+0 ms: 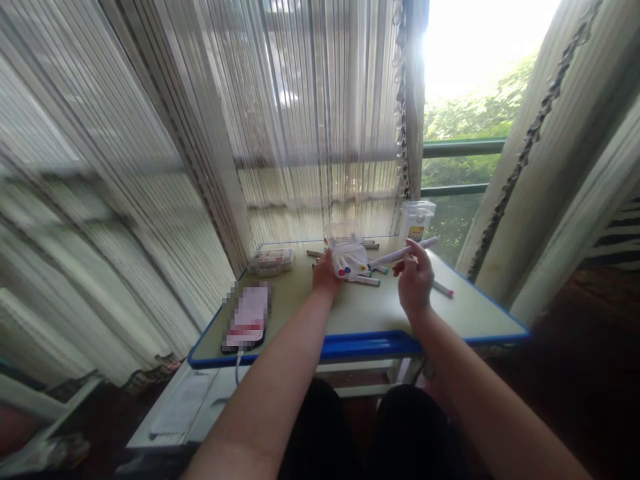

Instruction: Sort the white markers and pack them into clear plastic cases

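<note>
My left hand (327, 277) grips the near left side of a clear plastic marker case (356, 253), whose lid stands raised at the back. Inside the case lie several markers, their red, blue and yellow ends facing me. In my right hand (416, 275) is a white marker (403, 253), pinched by the fingers and slanting up to the right, its left end close to the case. Loose markers (367, 281) lie around and behind the case, some with green ends. A marker with a red end (443, 289) rests on the table beyond my right hand.
The pale table (290, 313) has a blue rim. A phone (247, 317) with a charging cable lies at the left, below a closed clear box (271, 261). Another clear container (418, 219) stands at the back right. String curtains (310, 120) hang behind the table.
</note>
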`<control>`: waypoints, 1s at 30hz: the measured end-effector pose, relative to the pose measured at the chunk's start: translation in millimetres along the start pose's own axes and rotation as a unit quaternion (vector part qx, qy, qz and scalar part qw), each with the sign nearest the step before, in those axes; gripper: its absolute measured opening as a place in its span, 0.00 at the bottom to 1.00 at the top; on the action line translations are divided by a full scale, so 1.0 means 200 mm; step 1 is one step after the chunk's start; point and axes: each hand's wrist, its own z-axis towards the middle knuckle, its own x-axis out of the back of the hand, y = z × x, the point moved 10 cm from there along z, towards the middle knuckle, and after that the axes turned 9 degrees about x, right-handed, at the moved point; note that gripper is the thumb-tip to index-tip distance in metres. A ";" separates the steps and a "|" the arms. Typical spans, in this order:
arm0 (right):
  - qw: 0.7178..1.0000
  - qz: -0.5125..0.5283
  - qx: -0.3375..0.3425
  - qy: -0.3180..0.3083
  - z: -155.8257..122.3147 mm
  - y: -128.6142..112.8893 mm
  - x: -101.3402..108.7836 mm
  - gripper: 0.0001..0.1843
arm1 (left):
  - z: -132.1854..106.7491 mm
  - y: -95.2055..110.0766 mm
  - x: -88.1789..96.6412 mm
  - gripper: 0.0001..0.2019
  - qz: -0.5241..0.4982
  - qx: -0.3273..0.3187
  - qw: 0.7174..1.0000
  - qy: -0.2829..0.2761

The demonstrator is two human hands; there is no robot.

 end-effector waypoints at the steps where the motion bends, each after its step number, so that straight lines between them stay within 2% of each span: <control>1: 1.000 0.018 -0.006 0.005 0.00 0.01 0.00 0.19 | 0.00 0.00 0.00 0.14 0.002 0.002 1.000 -0.001; 3: 0.999 0.037 -0.015 0.007 0.00 0.03 -0.01 0.25 | 0.00 -0.01 0.00 0.14 0.004 0.004 1.000 -0.003; 5: 0.999 0.037 -0.030 -0.001 -0.01 0.05 -0.03 0.26 | 0.00 0.00 0.00 0.14 0.001 -0.002 1.000 -0.005; 7: 0.998 0.032 -0.055 -0.018 -0.02 0.08 -0.05 0.22 | 0.00 0.00 0.00 0.15 0.001 -0.002 1.000 -0.010; 10: 0.994 0.036 -0.066 -0.081 -0.04 0.08 -0.10 0.15 | 0.00 0.00 0.00 0.14 0.007 0.011 1.000 -0.015; 13: 0.992 0.005 0.011 -0.124 -0.05 -0.01 -0.12 0.15 | 0.00 0.00 0.00 0.14 0.005 0.011 1.000 -0.014; 16: 0.986 -0.065 0.092 -0.124 -0.05 -0.12 -0.11 0.09 | 0.00 0.01 0.00 0.14 0.004 0.006 1.000 -0.013; 21: 0.971 -0.129 0.146 -0.138 -0.06 -0.23 -0.12 0.06 | -0.01 0.01 0.00 0.12 0.010 0.007 1.000 -0.009; 24: 0.975 -0.097 0.133 -0.150 -0.06 -0.22 -0.11 0.08 | -0.01 0.01 0.00 0.12 0.008 0.008 1.000 -0.006; 27: 0.981 -0.012 0.107 -0.160 -0.08 -0.18 -0.11 0.12 | -0.01 0.02 0.00 0.13 0.001 -0.008 1.000 0.000; 30: 0.982 0.051 0.090 -0.158 -0.10 -0.16 -0.11 0.11 | -0.02 0.03 0.00 0.16 0.002 -0.024 1.000 0.000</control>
